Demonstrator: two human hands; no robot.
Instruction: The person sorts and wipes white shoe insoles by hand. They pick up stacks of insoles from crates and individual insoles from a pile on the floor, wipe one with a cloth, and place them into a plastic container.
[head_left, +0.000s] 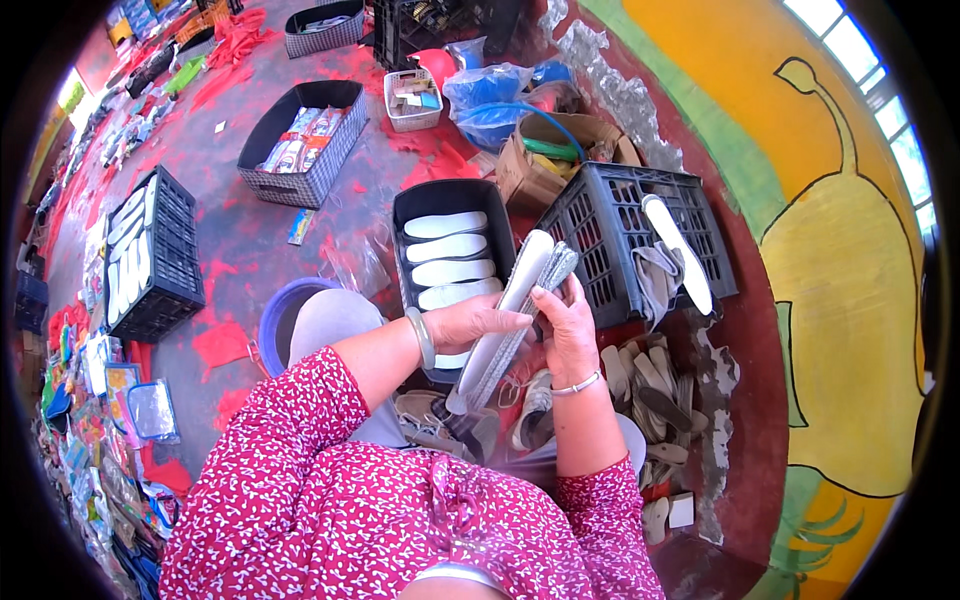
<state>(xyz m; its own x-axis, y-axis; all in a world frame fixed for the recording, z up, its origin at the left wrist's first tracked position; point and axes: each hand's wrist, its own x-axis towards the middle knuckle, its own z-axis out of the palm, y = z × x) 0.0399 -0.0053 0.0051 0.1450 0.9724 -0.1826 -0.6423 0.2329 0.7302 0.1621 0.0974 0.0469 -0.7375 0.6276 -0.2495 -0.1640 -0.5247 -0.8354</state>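
Observation:
My left hand [478, 318] grips a small stack of shoe soles [529, 272] from the left, its thumb lying across them. The stack is tilted, with a white face on the left and rough grey edges on the right. From the other side, my right hand [570, 328] holds the same stack, fingers bent round its upper part. Just beyond my hands, a dark fabric bin [403, 200] holds several white soles [452, 270] lying crosswise. Part of the bin is hidden behind my left hand and the stack.
To the right, a grey crate [590, 240] carries a white sole [678, 255] and a grey cloth [657, 280]. Loose soles [655, 390] pile up below it, beside the wall. A purple basin [280, 325] stands by my left knee. Another crate [165, 270] with soles is farther left.

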